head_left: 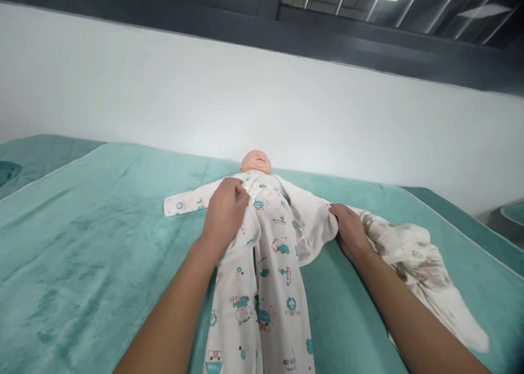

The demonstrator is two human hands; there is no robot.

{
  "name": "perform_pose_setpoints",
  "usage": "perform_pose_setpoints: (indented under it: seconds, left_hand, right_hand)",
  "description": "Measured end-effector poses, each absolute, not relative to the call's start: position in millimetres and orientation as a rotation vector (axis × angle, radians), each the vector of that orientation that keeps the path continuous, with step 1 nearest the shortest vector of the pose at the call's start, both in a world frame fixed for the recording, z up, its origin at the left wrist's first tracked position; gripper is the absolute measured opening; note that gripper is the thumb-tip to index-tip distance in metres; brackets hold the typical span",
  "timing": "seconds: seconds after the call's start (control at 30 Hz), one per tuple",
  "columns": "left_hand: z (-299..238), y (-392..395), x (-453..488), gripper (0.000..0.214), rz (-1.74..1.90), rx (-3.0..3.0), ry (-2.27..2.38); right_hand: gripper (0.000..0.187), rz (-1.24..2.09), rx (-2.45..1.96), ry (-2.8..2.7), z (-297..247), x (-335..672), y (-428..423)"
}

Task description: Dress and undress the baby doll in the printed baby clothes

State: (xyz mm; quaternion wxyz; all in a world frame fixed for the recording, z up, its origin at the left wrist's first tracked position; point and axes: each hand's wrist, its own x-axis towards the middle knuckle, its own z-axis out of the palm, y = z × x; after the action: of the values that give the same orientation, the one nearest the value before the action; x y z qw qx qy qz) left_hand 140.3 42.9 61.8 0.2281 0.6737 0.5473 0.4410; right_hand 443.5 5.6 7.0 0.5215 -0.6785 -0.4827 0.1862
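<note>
A baby doll (256,161) lies on its back on a teal blanket (90,237), dressed in a white romper (270,275) printed with small teal cartoon figures. My left hand (225,213) rests on the doll's chest, fingers curled and pinching the romper's front edge. My right hand (351,229) lies at the doll's side with its fingers closed on the opened flap of the romper. The doll's empty sleeve (186,202) stretches out to the left.
A second crumpled white printed garment (421,270) lies on the blanket just right of my right forearm. A white wall (262,106) runs behind the bed, with a dark window frame above. The blanket's edge drops away at far right.
</note>
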Motion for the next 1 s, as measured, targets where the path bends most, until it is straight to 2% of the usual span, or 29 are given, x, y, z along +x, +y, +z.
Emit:
perform_pose_setpoints:
  seconds: [0.17, 0.4, 0.5, 0.6, 0.7, 0.8, 0.9, 1.0]
  left_hand:
    - [62, 61, 117, 0.01, 1.245, 1.583, 1.724]
    - [43, 80, 63, 0.005, 1.181, 1.559, 1.944]
    - [37, 74, 46, 0.018, 1.013, 1.622, 2.006]
    - [38, 69, 54, 0.03, 0.819, 1.797, 2.147]
    - [42, 74, 84, 0.033, 0.873, 2.177, 2.112]
    - [39, 88, 110, 0.035, 0.86, 2.373, 1.946]
    - [33, 106, 115, 0.032, 0.607, 2.413, 1.954]
    - [33, 123, 101, 0.031, 0.425, 2.346, 1.998]
  right_hand:
    - [0.023, 0.379, -1.752, -1.21, -4, 485, -2]
    - [0.049, 0.153, -1.908, -1.064, -15, 507, 4]
    - [0.043, 0.115, -1.823, -1.077, -11, 496, -2]
    - [0.032, 0.025, -1.656, -1.277, 7, 461, -7]
    - [0.027, 0.095, -1.54, -1.533, 36, 403, 2]
    - [0.029, 0.285, -1.461, -1.796, 62, 336, 32]
    - [0.035, 0.276, -1.47, -2.112, 78, 280, 75]
    - [0.03, 0.257, -1.585, -2.469, 85, 248, 115]
